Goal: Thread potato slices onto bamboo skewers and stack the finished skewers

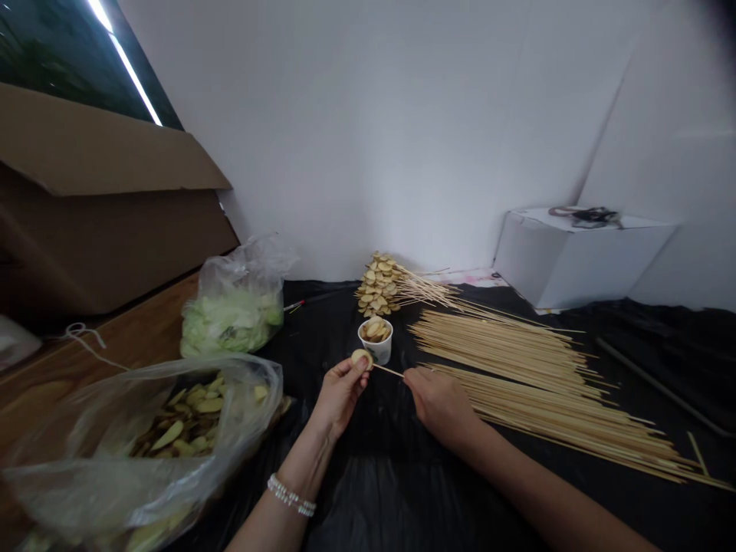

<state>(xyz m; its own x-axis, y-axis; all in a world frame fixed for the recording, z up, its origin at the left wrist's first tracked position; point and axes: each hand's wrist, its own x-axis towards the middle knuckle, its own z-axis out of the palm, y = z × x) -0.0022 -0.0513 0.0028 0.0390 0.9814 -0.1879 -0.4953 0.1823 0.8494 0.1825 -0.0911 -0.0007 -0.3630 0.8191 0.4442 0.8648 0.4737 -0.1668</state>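
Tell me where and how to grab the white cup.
Best hold is likely the outer wall of the cup, below the rim, from the right: it stands upright, slices fill its mouth, and the left hand crowds its front left.

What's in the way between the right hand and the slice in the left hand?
Nothing visible blocks it: only the thin stick, held by the right hand, spans the gap to the slice in the left hand. The white cup stands beyond, not between.
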